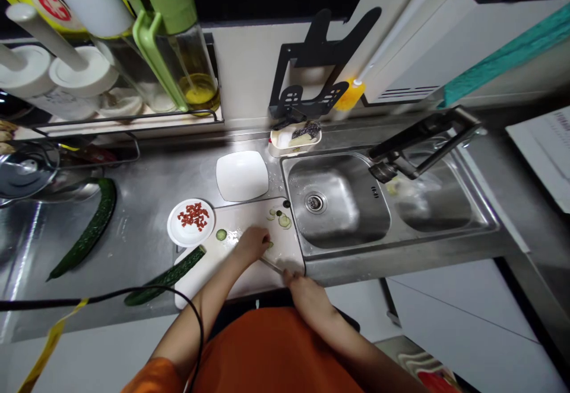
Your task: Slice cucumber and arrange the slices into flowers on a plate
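My left hand (253,243) is closed over the white cutting board (243,218), its fingertips on a small green cucumber slice (270,244). My right hand (308,295), at the board's near right corner, is closed around the handle of a knife (272,266). The thin blade points left towards my left hand; the handle is hidden in my grip. At the board's far right lie several cucumber pieces (284,221). Another round slice (221,235) sits left of my left hand. A cut cucumber (178,268) rests across the board's left edge.
A plate (170,231) of diced red pieces and a square white plate (241,176) stand behind the board. One whole cucumber (91,233) lies left. A double sink (338,238) with a faucet (418,143) is at right. A black cable (133,290) crosses my left forearm.
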Demonstrator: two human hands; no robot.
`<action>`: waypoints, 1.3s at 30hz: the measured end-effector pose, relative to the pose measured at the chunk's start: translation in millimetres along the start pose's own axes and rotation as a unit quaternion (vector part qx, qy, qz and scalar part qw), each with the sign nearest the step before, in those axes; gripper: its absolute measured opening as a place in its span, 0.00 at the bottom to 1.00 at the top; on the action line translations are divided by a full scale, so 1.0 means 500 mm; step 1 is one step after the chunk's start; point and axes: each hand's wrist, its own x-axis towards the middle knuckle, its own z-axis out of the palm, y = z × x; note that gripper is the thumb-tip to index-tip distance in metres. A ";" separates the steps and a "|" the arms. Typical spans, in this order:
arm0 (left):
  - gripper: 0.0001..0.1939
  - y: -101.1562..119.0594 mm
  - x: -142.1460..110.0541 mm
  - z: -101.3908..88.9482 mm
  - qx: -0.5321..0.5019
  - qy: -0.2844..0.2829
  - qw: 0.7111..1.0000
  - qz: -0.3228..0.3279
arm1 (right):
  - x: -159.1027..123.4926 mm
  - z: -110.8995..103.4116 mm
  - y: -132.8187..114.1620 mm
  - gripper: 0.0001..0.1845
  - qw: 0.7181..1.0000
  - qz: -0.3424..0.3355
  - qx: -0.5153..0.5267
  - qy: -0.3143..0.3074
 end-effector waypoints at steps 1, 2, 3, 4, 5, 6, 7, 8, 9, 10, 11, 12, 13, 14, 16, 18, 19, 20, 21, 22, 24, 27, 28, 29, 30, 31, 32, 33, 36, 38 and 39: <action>0.04 -0.003 -0.004 -0.004 -0.009 0.005 1.000 -0.018 | 0.000 -0.001 0.000 0.23 1.000 0.001 0.005 -0.003; 0.04 -0.007 -0.009 -0.008 -0.019 0.016 0.999 -0.038 | 0.001 -0.003 0.001 0.23 1.000 0.000 0.012 -0.006; 0.05 -0.014 -0.015 -0.012 -0.030 0.034 0.997 -0.060 | 0.003 -0.005 0.001 0.22 1.000 -0.001 0.019 -0.009; 0.05 -0.021 -0.022 -0.016 -0.042 0.055 0.994 -0.082 | 0.004 -0.006 0.001 0.22 1.000 -0.002 0.026 -0.013; 0.06 -0.030 -0.029 -0.020 -0.056 0.077 0.990 -0.104 | 0.006 -0.008 0.001 0.22 0.999 -0.005 0.031 -0.016; 0.06 -0.040 -0.037 -0.024 -0.072 0.098 0.985 -0.122 | 0.008 -0.010 0.001 0.22 0.999 -0.007 0.034 -0.020; 0.07 -0.050 -0.045 -0.026 -0.088 0.116 0.980 -0.137 | 0.010 -0.011 0.001 0.23 0.999 -0.008 0.036 -0.024; 0.07 -0.060 -0.052 -0.028 -0.101 0.133 0.975 -0.146 | 0.012 -0.012 0.001 0.23 0.999 -0.010 0.037 -0.028; 0.06 -0.069 -0.058 -0.029 -0.109 0.149 0.971 -0.151 | 0.013 -0.013 0.001 0.24 0.999 -0.010 0.037 -0.032; 0.06 -0.077 -0.064 -0.030 -0.112 0.162 0.968 -0.157 | 0.015 -0.013 0.000 0.25 0.999 -0.012 0.038 -0.034; 0.06 -0.083 -0.069 -0.029 -0.111 0.172 0.965 -0.163 | 0.016 -0.013 0.000 0.26 0.998 -0.016 0.039 -0.037; 0.06 -0.088 -0.073 -0.029 -0.108 0.180 0.963 -0.170 | 0.017 -0.013 0.000 0.27 0.998 -0.021 0.043 -0.040; 0.07 -0.090 -0.076 -0.028 -0.103 0.185 0.961 -0.176 | 0.018 -0.013 0.000 0.28 0.998 -0.027 0.048 -0.043; 0.07 -0.092 -0.078 -0.026 -0.099 0.188 0.960 -0.180 | 0.018 -0.013 0.000 0.29 0.997 -0.033 0.054 -0.043; 0.07 -0.091 -0.082 -0.022 -0.088 0.195 0.959 -0.184 | 0.019 -0.014 0.000 0.29 0.996 -0.040 0.062 -0.039; 0.08 -0.088 -0.084 -0.018 -0.076 0.206 0.957 -0.189 | 0.019 -0.016 -0.002 0.29 0.997 -0.040 0.062 -0.027; 0.08 -0.086 -0.085 -0.017 -0.070 0.211 0.956 -0.192 | 0.020 -0.017 -0.004 0.29 0.997 -0.038 0.060 -0.022; 0.08 -0.084 -0.086 -0.015 -0.067 0.214 0.955 -0.194 | 0.022 -0.018 -0.007 0.28 0.998 -0.032 0.057 -0.017; 0.08 -0.083 -0.087 -0.014 -0.065 0.216 0.955 -0.194 | 0.024 -0.019 -0.010 0.28 0.998 -0.024 0.053 -0.012; 0.08 -0.081 -0.088 -0.014 -0.066 0.217 0.955 -0.193 | 0.027 -0.020 -0.014 0.28 0.999 -0.018 0.049 -0.007; 0.08 -0.079 -0.089 -0.013 -0.070 0.217 0.954 -0.193 | 0.034 -0.022 -0.023 0.27 0.999 -0.008 0.042 0.001; 0.08 -0.078 -0.088 -0.013 -0.068 0.215 0.953 -0.202 | 0.045 -0.026 -0.036 0.25 0.999 -0.005 0.036 0.010; 0.08 -0.078 -0.087 -0.013 -0.065 0.214 0.953 -0.205 | 0.047 -0.028 -0.040 0.24 0.999 -0.003 0.036 0.011; 0.08 -0.079 -0.086 -0.012 -0.061 0.213 0.953 -0.208 | 0.048 -0.031 -0.043 0.23 0.999 -0.004 0.037 0.011; 0.08 -0.079 -0.085 -0.012 -0.057 0.213 0.953 -0.209 | 0.049 -0.033 -0.046 0.22 0.999 -0.005 0.038 0.011; 0.08 -0.080 -0.084 -0.012 -0.054 0.212 0.953 -0.211 | 0.049 -0.037 -0.048 0.22 0.999 -0.006 0.040 0.010; 0.08 -0.082 -0.083 -0.011 -0.052 0.212 0.953 -0.211 | 0.048 -0.040 -0.050 0.21 0.999 -0.006 0.041 0.010; 0.08 -0.083 -0.083 -0.011 -0.050 0.212 0.953 -0.210 | 0.048 -0.043 -0.052 0.21 0.999 -0.003 0.041 0.010; 0.08 -0.085 -0.082 -0.011 -0.047 0.212 0.954 -0.206 | 0.046 -0.048 -0.055 0.21 0.999 0.003 0.039 0.008; 0.08 -0.086 -0.082 -0.010 -0.048 0.215 0.954 -0.203 | 0.047 -0.048 -0.056 0.21 0.999 0.001 0.041 0.006; 0.08 -0.087 -0.081 -0.010 -0.049 0.216 0.954 -0.203 | 0.048 -0.048 -0.056 0.21 0.999 -0.001 0.043 0.006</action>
